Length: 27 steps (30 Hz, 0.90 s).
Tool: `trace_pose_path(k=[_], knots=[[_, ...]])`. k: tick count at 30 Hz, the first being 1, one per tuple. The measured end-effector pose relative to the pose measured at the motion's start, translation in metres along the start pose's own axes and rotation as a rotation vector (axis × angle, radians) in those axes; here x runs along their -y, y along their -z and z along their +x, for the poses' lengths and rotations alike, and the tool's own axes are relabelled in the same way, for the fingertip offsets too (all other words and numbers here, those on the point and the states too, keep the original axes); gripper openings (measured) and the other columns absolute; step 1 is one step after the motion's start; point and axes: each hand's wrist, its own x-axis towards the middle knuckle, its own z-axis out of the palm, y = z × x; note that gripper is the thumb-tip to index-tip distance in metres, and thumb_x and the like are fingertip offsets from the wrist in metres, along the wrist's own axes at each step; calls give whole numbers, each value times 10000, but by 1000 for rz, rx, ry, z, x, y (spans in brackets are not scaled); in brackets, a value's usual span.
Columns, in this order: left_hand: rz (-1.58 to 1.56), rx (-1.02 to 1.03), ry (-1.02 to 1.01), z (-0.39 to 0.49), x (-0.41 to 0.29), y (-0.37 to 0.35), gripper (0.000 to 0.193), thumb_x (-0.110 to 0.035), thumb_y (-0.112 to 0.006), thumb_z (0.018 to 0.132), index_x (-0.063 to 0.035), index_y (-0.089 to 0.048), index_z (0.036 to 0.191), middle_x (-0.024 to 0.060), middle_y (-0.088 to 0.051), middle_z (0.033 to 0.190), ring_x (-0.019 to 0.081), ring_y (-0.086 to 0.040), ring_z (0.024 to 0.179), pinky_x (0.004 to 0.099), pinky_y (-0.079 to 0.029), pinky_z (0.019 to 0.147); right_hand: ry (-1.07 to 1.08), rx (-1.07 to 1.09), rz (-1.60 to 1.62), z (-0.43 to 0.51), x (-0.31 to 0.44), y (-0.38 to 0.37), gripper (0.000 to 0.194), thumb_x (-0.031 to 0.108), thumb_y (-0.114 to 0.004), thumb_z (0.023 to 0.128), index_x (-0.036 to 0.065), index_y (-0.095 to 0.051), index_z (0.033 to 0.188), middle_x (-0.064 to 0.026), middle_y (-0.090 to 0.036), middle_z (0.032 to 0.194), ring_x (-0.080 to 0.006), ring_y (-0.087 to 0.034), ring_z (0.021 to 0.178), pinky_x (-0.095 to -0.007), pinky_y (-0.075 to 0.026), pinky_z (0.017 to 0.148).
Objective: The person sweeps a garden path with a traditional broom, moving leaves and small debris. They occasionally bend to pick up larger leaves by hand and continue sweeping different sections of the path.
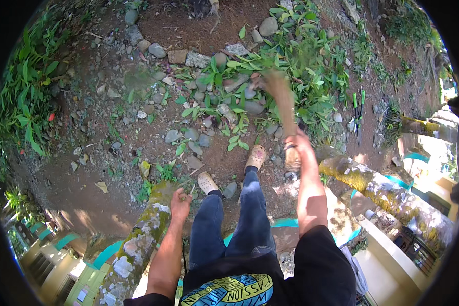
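Note:
My right hand point(299, 140) grips a stick broom point(282, 95) by its bound butt end. The bristles reach up, blurred, over a heap of cut leafy twigs point(313, 80) mixed with stones. My left hand point(180, 202) hangs beside my left knee, fingers curled; a thin pale thing, perhaps a leaf or twig, shows at its fingertips, and I cannot tell whether it is held. Garden shears with green handles point(358, 109) lie on the soil right of the heap.
A row of stones point(177, 56) edges a patch of brown soil. Mossy trunks point(382, 191) stand at both sides, the left one point(137, 244) near my left arm. Leafy plants point(32, 88) grow at far left. Behind me curve turquoise edgings point(106, 255) beside buildings.

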Motion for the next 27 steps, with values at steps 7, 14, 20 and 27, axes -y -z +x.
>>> trace_pose_path(k=[7, 14, 20, 27], knots=[[-4, 97, 121, -16, -45, -74, 532, -142, -725, 802, -32, -511, 1276, 107, -638, 995, 178, -603, 899, 318, -487, 810, 222, -58, -66, -55, 13, -20, 861, -131, -664, 711, 150, -371, 1470, -134, -645, 1113, -177, -666, 743, -244, -563, 567], [28, 152, -31, -31, -124, -132, 502, -97, -712, 820, -46, -502, 1273, 133, -625, 1106, 165, -641, 814, 311, -520, 701, 45, 347, 176, 48, 41, -16, 908, -42, -713, 627, 37, -355, 1459, -119, -642, 1109, -207, -629, 935, -306, -508, 772], [103, 124, -60, -14, -163, -129, 477, -97, -710, 805, -55, -533, 1246, 120, -640, 1040, 154, -636, 759, 306, -516, 675, 134, -224, 15, 90, 110, 174, 565, 49, -677, 685, 33, -553, 1237, -65, -641, 856, -173, -587, 714, -299, -484, 639], [235, 122, -70, -20, -171, -151, 508, -131, -724, 782, -76, -552, 1257, 132, -651, 1037, 198, -634, 869, 321, -512, 772, 323, -299, -19, 22, 142, 155, 941, -62, -631, 698, 132, -232, 1528, -181, -601, 1238, -225, -629, 937, -315, -553, 779]])
